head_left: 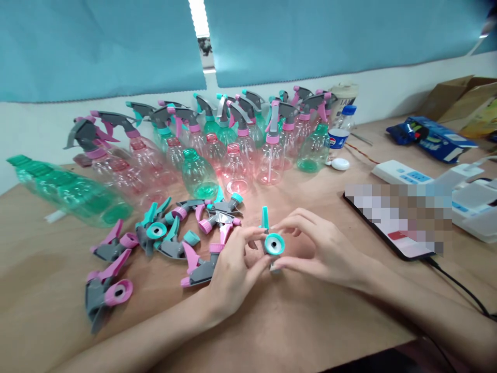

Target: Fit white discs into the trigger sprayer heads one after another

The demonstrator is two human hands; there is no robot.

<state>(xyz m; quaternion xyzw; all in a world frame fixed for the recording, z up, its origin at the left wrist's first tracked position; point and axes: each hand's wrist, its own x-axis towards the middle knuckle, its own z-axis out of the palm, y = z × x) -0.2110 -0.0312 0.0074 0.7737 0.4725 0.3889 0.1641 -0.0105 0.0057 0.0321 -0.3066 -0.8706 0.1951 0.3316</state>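
At the far left, green bottles point(58, 191) lie on their sides on the worktop point(310, 321). Behind them stands a row of capped bottles point(233, 150). Loose heads point(155, 233), pink and teal, lie scattered just left of the hands.

The left hand point(233, 267) comes in from the lower left with its wrist low over the worktop. Its thumb and fingertips pinch the left side of a teal spray head point(274, 243). The spray head sits between both hands, just above the worktop, with its collar opening facing the camera and its trigger pointing up. The right hand point(322, 248) reaches in from the right, fingers arched, index finger and thumb gripping the collar's right edge.

To handle it well, the grip likely wants fingertips on the rim only, leaving the opening clear, with both wrists steady. A phone point(404, 243) lies to the right, apart.
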